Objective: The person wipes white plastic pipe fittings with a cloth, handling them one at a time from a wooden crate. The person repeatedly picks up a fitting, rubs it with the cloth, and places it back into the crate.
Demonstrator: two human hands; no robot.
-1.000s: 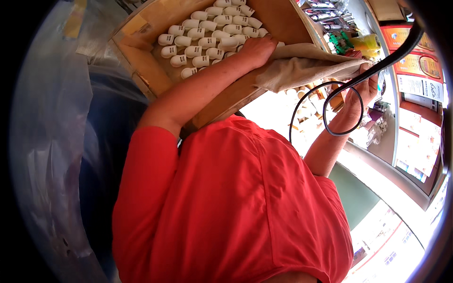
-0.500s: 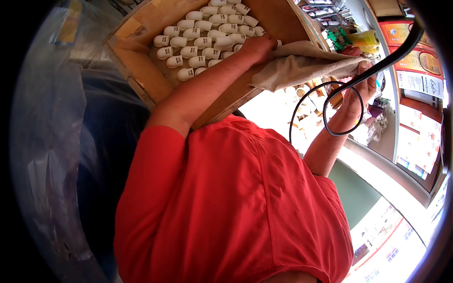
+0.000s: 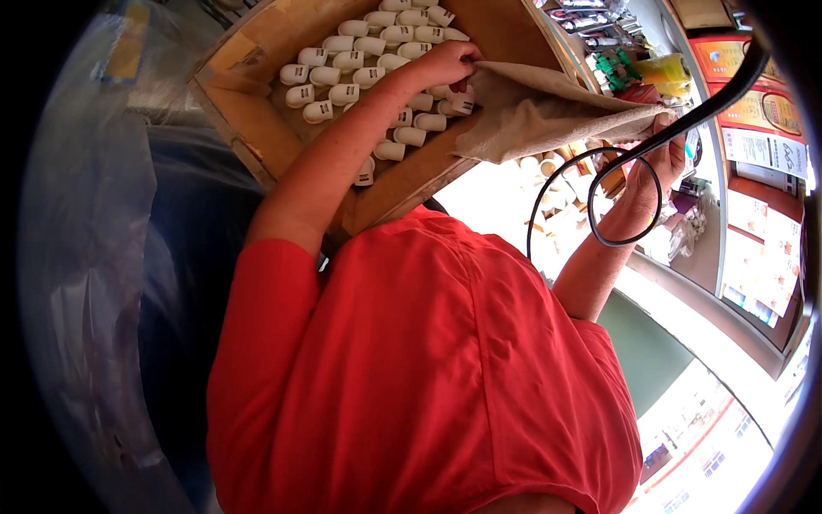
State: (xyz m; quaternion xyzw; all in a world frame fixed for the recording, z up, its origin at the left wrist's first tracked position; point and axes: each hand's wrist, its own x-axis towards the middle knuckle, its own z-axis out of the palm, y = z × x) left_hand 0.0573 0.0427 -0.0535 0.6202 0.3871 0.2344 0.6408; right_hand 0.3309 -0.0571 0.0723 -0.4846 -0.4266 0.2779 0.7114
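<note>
Working left to right, we noted the cloudy, translucent plastic sheet (image 3: 81, 274) first, hanging at the far side. Next came the shallow brown wooden tray (image 3: 514, 34), tilted in our view, with small white rounded-end cylindrical pieces (image 3: 348, 60) lying loosely in rows on its floor. We judged the rows left of the arm well filled, with the pieces uncovered. The left hand (image 3: 447, 65) hovered over the pieces, fingers curled at a corner of the soft beige cloth (image 3: 518, 111); whether they pinched it, we could not tell. That cloth spanned the tray's right-hand wall, so this side looked unfinished to us, though we could not see what lay beneath. More pale pieces (image 3: 552, 164) sat outside the tray, blurred by glare. The right hand (image 3: 666, 156) gripped the cloth's other end between closed fingers, behind the looped black cable (image 3: 741, 80). Farthest right stood orange printed boxes (image 3: 753, 111).
</note>
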